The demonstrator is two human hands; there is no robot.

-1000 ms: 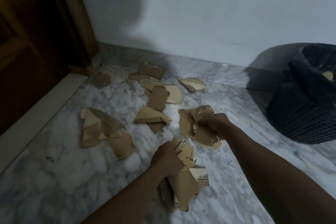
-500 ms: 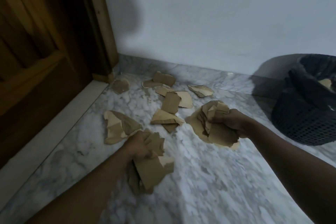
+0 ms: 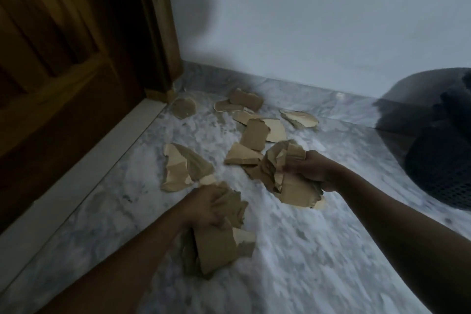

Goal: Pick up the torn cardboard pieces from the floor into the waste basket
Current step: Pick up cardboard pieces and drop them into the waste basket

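Observation:
My left hand (image 3: pixel 204 208) grips a bunch of torn brown cardboard pieces (image 3: pixel 219 245) that hang below it, just above the marble floor. My right hand (image 3: pixel 312 169) grips a second crumpled bunch of cardboard (image 3: pixel 288 178) in the middle of the view. Several loose cardboard pieces lie on the floor beyond both hands: a large folded one (image 3: pixel 181 167) to the left and a scatter (image 3: pixel 254 130) toward the wall. The dark mesh waste basket (image 3: pixel 443 160) stands at the right edge, lined with a black bag.
A wooden door (image 3: pixel 58 64) and its frame (image 3: pixel 163 23) fill the left side, with a pale threshold strip (image 3: pixel 84 168) along the floor. A white wall (image 3: pixel 318 15) closes the back. Grey-white marble floor (image 3: pixel 305 262) spreads between my arms and the basket.
The view has swung left, so the basket sits further toward the right edge. My left hand moved left with its bunch of cardboard. My right hand keeps hold of its bunch.

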